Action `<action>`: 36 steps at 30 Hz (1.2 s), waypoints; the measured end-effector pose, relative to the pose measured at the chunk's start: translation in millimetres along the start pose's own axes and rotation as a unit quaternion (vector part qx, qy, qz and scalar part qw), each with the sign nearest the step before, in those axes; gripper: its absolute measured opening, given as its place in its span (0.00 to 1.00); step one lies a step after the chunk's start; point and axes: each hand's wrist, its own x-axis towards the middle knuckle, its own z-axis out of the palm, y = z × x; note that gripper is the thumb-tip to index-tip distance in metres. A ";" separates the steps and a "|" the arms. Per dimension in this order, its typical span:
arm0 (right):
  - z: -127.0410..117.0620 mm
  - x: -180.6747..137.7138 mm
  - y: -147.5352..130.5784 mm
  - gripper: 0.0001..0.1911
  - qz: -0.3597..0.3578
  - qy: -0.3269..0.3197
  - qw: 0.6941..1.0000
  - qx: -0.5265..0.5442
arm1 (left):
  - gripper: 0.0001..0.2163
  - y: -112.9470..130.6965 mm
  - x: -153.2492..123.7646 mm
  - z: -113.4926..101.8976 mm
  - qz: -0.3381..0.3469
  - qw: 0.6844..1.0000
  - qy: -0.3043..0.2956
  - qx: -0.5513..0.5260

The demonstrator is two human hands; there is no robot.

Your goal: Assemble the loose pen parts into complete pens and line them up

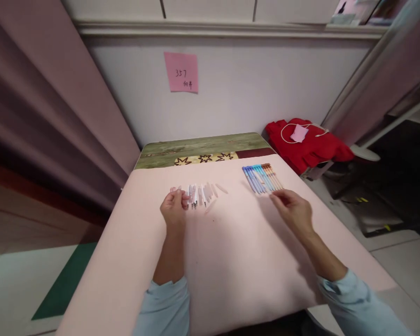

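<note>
My left hand [173, 205] is at the left end of a loose row of slim white pen refills [195, 198] with dark tips. Its thumb and fingers are pinched together; what lies between them is too small to tell. Pale, translucent pen caps [213, 189] are spread to the right of the refills, some tilted. At the right, a neat row of pens [262, 178] runs from dark blue through light blue to brown and cream. My right hand [294, 210] is by the near ends of these pens, thumb and fingertips closed together, their contents hidden.
A pale pink cloth [231, 261] covers most of the table, with a green wood-patterned strip [199, 144] at the far edge. A red cloth [311, 149] with a white cable lies beyond the right side. A pink note [182, 72] hangs on the wall.
</note>
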 end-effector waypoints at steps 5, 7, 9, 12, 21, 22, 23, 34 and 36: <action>-58.2 -5.7 77.7 0.20 0.172 0.020 0.973 -0.151 | 0.12 -0.5 4.7 -3.1 0.016 0.999 0.044 0.012; -63.7 -10.2 88.2 0.19 0.205 0.000 0.963 -0.173 | 0.11 -0.7 4.9 -3.5 0.012 0.999 0.047 0.022; -61.5 -13.4 89.3 0.19 0.206 -0.021 0.961 -0.181 | 0.11 -0.6 5.0 -4.1 0.010 0.998 0.053 0.027; -54.6 -14.8 84.6 0.18 0.178 -0.044 0.960 -0.211 | 0.10 0.4 4.9 -5.0 0.019 0.998 0.062 0.023; -54.1 -17.9 84.0 0.20 0.132 -0.049 0.964 -0.226 | 0.11 1.6 4.7 -3.9 0.003 0.997 0.066 0.027; -53.9 -18.1 84.0 0.20 0.130 -0.046 0.964 -0.226 | 0.11 1.4 4.6 -3.9 0.003 0.998 0.065 0.028; -53.9 -18.0 84.1 0.21 0.129 -0.045 0.964 -0.227 | 0.11 1.2 4.5 -3.9 0.003 0.997 0.065 0.029; -27.0 -7.7 48.1 0.23 0.115 0.095 0.988 0.036 | 0.11 2.0 20.3 -22.3 0.017 0.987 0.159 -0.022; -0.3 -6.4 13.7 0.22 0.061 0.058 0.984 0.154 | 0.11 0.1 23.0 -27.9 0.035 0.983 0.180 -0.007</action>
